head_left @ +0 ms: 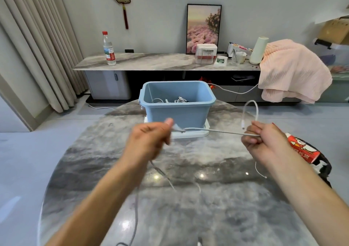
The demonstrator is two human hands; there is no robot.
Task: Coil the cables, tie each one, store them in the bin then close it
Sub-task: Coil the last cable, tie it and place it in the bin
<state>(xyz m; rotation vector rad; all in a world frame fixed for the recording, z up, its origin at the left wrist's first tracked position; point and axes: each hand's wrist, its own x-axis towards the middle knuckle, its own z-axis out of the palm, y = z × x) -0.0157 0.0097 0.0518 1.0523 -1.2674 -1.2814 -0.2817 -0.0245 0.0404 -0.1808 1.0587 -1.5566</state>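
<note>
Filling the foreground, a round grey marble-patterned table (188, 208) carries an open light-blue plastic bin (177, 102) set on its white lid (188, 134), coiled white cables (170, 100) inside, while left hand (149, 140) and right hand (264, 140) each pinch a taut thin white cable (222, 132) above the tabletop.

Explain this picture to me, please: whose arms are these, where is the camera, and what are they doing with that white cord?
There is no robot here. A person wears one camera on the head, looking down at their own bare arms. The left hand and the right hand each pinch one white cable, stretched between them above a round marble table. Its end loops up by the right hand. Behind it stands an open blue bin with a few white cables already inside, resting on what seems to be its white lid. A red packet lies at the table's right edge.
</note>
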